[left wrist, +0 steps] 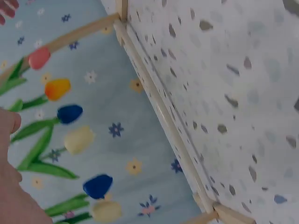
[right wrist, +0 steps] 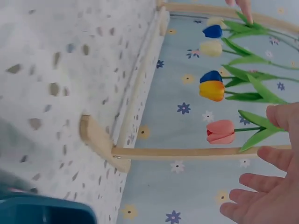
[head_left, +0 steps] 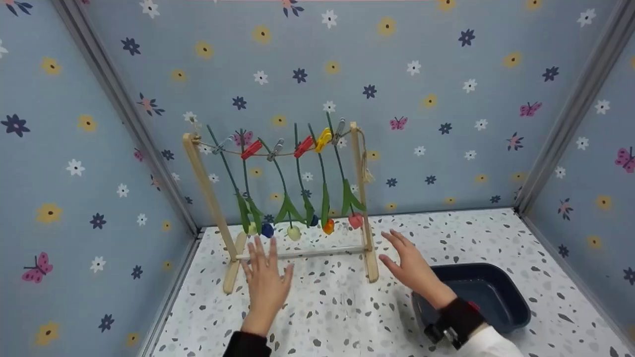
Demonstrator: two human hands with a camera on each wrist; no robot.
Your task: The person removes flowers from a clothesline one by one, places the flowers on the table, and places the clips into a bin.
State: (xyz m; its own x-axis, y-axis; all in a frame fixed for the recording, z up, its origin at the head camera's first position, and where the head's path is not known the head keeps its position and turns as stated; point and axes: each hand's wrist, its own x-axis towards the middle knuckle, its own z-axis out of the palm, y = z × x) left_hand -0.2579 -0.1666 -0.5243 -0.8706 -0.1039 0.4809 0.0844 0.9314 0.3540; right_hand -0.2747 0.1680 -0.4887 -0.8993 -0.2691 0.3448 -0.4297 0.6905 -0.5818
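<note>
Several artificial tulips hang heads down from a cord point(head_left: 263, 154) strung across a wooden frame point(head_left: 211, 193). Small clips hold their stems, among them a red clip point(head_left: 251, 149), a yellow clip point(head_left: 323, 140) and a grey clip point(head_left: 339, 130). My left hand point(head_left: 267, 282), fingers spread, is in front of the frame's left part, below a blue tulip point(head_left: 267, 230) and a cream tulip point(head_left: 293, 233). Right of the frame, my right hand point(head_left: 412, 265) has its fingers extended and holds nothing. The pink tulip point(right wrist: 220, 132) is the bloom nearest to it, beside an orange-yellow tulip point(right wrist: 211, 91).
A dark blue basin point(head_left: 518, 307) stands on the speckled table point(head_left: 327, 317) at the right, under my right forearm. Something small and red point(head_left: 474, 306) shows inside it, mostly hidden by the wrist. Flower-patterned panels point(head_left: 307, 54) enclose the table at the back and sides.
</note>
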